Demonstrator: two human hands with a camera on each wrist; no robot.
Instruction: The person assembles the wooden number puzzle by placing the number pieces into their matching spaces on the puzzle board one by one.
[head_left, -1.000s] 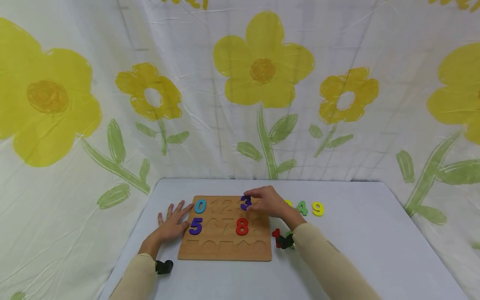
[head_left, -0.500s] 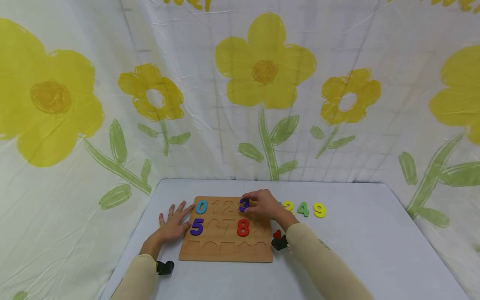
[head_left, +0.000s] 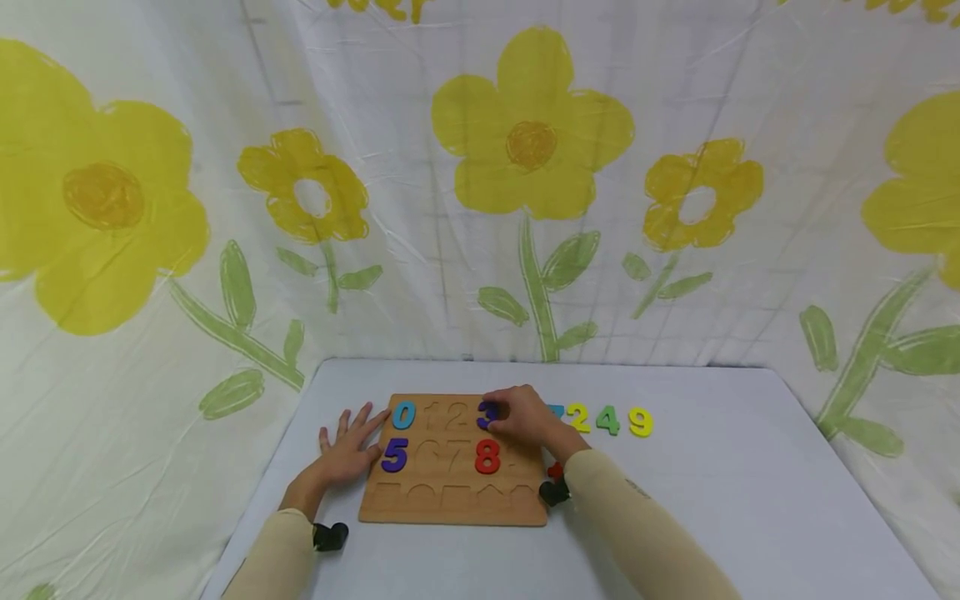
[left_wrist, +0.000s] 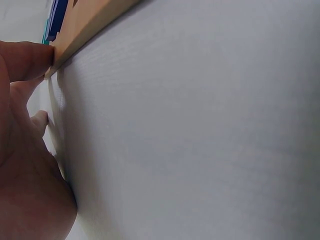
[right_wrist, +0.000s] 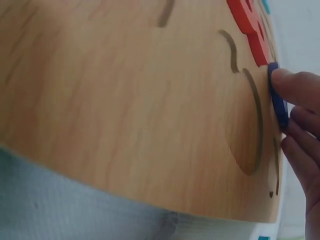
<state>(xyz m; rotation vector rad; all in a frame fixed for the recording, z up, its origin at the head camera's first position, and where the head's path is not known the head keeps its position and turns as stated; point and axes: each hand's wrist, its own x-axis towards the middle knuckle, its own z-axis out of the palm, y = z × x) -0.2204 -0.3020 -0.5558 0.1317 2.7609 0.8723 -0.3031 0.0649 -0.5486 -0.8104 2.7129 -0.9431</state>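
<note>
A wooden number board [head_left: 450,514] lies on the table, with the light blue 0 [head_left: 403,415], the purple 5 [head_left: 394,456] and the red 8 [head_left: 487,457] on it. My right hand [head_left: 528,415] pinches a dark purple number 3 [head_left: 487,415] between thumb and fingers at the board's top row. In the right wrist view this 3 [right_wrist: 277,97] stands at the board's surface; whether it sits fully in its recess I cannot tell. Fingers spread, my left hand [head_left: 345,452] rests at the board's left side, its thumb touching the edge in the left wrist view.
Right of the board lie a blue 7 [head_left: 557,411], partly covered by my right hand, a yellow 2 [head_left: 578,417], a green 4 [head_left: 607,421] and a yellow 9 [head_left: 641,422]. A red piece [head_left: 555,471] is mostly hidden by the right sleeve. A flowered curtain [head_left: 420,275] hangs behind.
My right hand has shifted slightly left and toward me with the 3. The blue 7 and yellow 2 show more; the green piece near the sleeve is now covered. My left hand stays.
</note>
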